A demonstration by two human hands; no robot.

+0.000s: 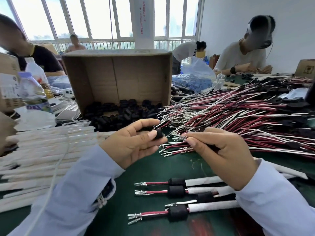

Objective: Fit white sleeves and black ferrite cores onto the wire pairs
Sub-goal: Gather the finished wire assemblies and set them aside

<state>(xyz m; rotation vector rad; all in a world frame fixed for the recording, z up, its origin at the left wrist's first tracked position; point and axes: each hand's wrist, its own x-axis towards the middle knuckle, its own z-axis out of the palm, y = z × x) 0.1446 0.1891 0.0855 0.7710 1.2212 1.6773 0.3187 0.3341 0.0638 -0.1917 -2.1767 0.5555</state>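
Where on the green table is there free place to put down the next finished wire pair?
Bare green mat lies between the left hand, the right hand and the row of finished pairs, and again left of their terminals. Crowded: white sleeves at left, loose wires at right, ferrite cores behind.

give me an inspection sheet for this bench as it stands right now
surface: green table mat, partly bare
job's things: ferrite core in left hand; wire pair in right hand; finished assemblies nearest camera; wire pile right; white sleeves left; loose cores in cardboard box
clutter: plastic bottles far left; blue bag right of box
grippers: left pinches core; right pinches wire pair near terminals
cables: white cable runs across the white sleeves
surroundings: windows behind; workers seated around
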